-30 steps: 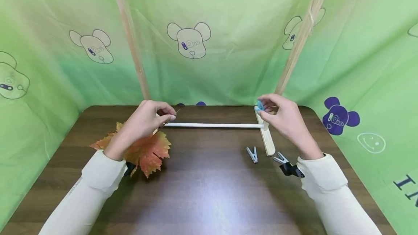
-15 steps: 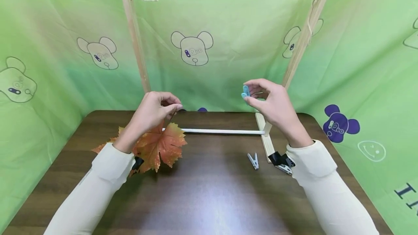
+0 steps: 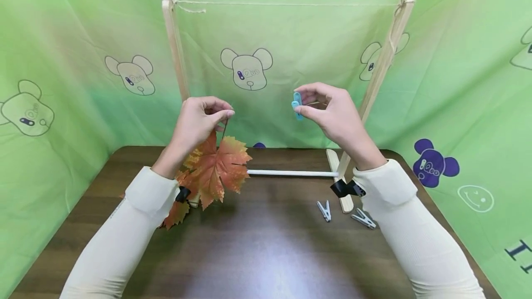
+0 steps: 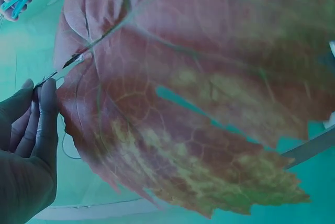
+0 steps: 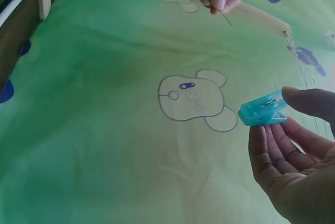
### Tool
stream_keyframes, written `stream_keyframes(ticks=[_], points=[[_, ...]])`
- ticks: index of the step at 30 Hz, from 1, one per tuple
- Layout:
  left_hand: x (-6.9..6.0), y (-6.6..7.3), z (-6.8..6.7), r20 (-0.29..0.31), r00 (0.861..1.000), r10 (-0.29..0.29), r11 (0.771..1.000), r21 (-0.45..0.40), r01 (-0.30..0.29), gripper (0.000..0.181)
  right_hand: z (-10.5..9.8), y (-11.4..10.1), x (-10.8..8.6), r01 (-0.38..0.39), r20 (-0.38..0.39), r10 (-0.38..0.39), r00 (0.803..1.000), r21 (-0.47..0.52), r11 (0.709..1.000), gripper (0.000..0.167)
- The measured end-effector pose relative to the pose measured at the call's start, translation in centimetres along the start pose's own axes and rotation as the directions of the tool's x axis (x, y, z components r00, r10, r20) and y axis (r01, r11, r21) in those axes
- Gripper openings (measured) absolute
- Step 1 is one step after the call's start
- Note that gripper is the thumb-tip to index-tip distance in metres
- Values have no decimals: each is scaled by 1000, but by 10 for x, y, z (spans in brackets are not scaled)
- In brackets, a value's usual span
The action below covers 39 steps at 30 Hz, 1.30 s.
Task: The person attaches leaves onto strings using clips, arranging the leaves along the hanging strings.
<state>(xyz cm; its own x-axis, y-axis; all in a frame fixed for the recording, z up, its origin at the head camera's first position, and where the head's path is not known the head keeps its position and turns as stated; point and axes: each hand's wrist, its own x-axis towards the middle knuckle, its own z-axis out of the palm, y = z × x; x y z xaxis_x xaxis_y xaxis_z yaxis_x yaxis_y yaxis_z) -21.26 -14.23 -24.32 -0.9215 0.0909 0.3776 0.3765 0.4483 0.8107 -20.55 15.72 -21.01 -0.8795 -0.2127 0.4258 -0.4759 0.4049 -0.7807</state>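
Observation:
My left hand (image 3: pixel 201 116) pinches the thin stem of an orange-red artificial maple leaf (image 3: pixel 218 167), which hangs below the fingers above the table. In the left wrist view the leaf (image 4: pixel 172 88) fills most of the picture. Over on the right, my right hand (image 3: pixel 332 110) holds a light blue clothespin (image 3: pixel 297 105) between thumb and fingers. That clothespin (image 5: pixel 264 108) shows clearly in the right wrist view, apart from the leaf. Above both hands a string (image 3: pixel 282 3) runs between the two posts of a wooden frame.
The frame's right post (image 3: pixel 380 63) and a white crossbar (image 3: pixel 291 173) stand behind the hands. Two pale clothespins, one left (image 3: pixel 325 211) and one right (image 3: pixel 363 219), lie on the brown table (image 3: pixel 257 253). More leaves (image 3: pixel 176 213) lie partly behind the left sleeve.
Both hands have risen, and the right hand has moved left with the blue clothespin. The leaf has been lifted with the left hand. The head view has tilted up, showing more of the string.

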Motion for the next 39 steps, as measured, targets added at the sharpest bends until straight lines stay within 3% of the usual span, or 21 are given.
stream_keyframes(ticks=[10,15,20,27,39], points=[[13,18,0,-71,996,56,997,-43,-59,10,4,-18,18,31,10,-32,999,63,998,30],[20,23,1,-112,990,82,993,-74,-90,9,9,-30,32,64,-5,-64,998,141,988,28],[28,28,1,-158,983,92,986,-125,-113,9,13,-40,44,67,-18,-64,998,244,967,27],[40,37,4,-168,982,89,976,-180,-120,10,18,-52,57,99,-45,-88,995,374,922,24],[51,46,-7,-236,966,108,960,-228,-163,11,27,-69,71,168,-66,-155,986,444,880,20]])
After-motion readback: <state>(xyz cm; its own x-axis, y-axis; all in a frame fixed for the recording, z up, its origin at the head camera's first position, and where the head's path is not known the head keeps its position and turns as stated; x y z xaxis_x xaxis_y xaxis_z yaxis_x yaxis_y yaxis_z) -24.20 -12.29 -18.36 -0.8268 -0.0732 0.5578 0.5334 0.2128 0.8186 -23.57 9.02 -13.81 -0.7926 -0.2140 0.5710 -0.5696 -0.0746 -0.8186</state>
